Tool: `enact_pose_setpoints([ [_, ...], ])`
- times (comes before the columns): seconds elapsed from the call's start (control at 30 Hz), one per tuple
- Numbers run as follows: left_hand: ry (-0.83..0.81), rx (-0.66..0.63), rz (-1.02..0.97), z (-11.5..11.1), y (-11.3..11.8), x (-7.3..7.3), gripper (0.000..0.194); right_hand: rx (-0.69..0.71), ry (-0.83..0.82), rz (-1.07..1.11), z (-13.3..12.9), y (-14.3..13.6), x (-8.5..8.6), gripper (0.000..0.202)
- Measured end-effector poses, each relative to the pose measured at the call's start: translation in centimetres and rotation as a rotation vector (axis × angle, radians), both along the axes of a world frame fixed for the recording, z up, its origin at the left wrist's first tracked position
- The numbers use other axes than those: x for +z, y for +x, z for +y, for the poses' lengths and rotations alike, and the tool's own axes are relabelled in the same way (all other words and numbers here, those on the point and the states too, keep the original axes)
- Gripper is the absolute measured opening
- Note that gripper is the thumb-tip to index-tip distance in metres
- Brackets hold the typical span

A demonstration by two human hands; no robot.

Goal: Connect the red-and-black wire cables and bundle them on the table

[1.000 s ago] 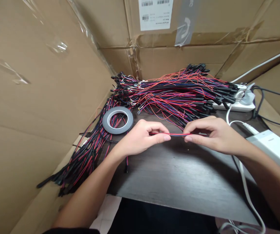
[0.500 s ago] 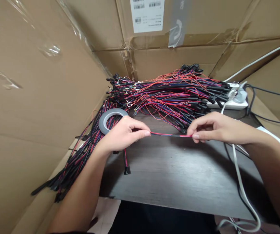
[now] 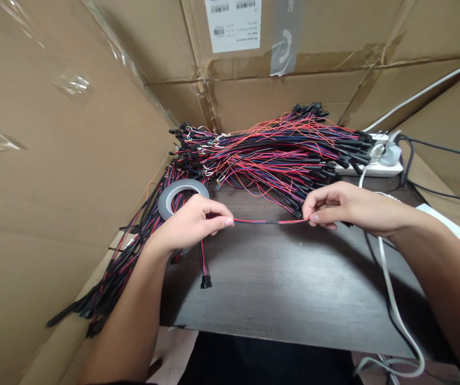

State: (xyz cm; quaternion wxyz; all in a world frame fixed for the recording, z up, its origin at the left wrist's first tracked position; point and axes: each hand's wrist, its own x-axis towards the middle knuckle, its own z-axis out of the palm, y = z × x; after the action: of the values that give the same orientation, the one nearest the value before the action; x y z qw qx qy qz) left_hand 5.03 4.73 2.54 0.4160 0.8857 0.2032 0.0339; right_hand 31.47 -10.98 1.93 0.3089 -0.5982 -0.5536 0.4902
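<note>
Evidently holding a thin run of red and blue wires (image 3: 250, 221) at two spots, with the fingers of the left hand (image 3: 196, 220) and of the right hand (image 3: 338, 207) closed to narrow pinches. Strung nearly level between the two sets of fingers, over the worktop (image 3: 294, 289), with a short dark band (image 3: 272, 222) about midway between the fingertips. Probably very light and limp, perhaps slightly stiffer at the band, and likely smooth enough to slip through a loose pinch. Best gripped on the plain lengths to either side of the band, with light pressure and only gentle tension, to avoid straining the wires. Better not tugged by the black connector (image 3: 206, 282), below the left fingers; impossible to tell whether joined to the held run, with the left hand hiding any link. Worth minding for snags: beside and partly behind the left hand, the grey tape roll (image 3: 162, 201); beyond both sets of fingers, and close behind the right ones, the heap of wires (image 3: 270, 149).
</note>
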Motion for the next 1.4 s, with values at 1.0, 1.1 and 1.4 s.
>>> enact_pose_setpoints([
  [1.0,-0.175,0.016,0.025,-0.7,0.3,-0.2,0.016,-0.283,0.074,0.265,-0.3,-1.2,0.2,0.024],
  [1.1,0.015,-0.035,0.080,-1.2,1.0,0.0,0.018,-0.303,0.030,0.305,-0.2,-1.6,0.0,0.025],
  [1.4,0.045,-0.105,-0.052,-3.3,3.6,0.0,0.018,-0.314,0.002,0.346,0.1,-2.9,-0.5,0.030],
])
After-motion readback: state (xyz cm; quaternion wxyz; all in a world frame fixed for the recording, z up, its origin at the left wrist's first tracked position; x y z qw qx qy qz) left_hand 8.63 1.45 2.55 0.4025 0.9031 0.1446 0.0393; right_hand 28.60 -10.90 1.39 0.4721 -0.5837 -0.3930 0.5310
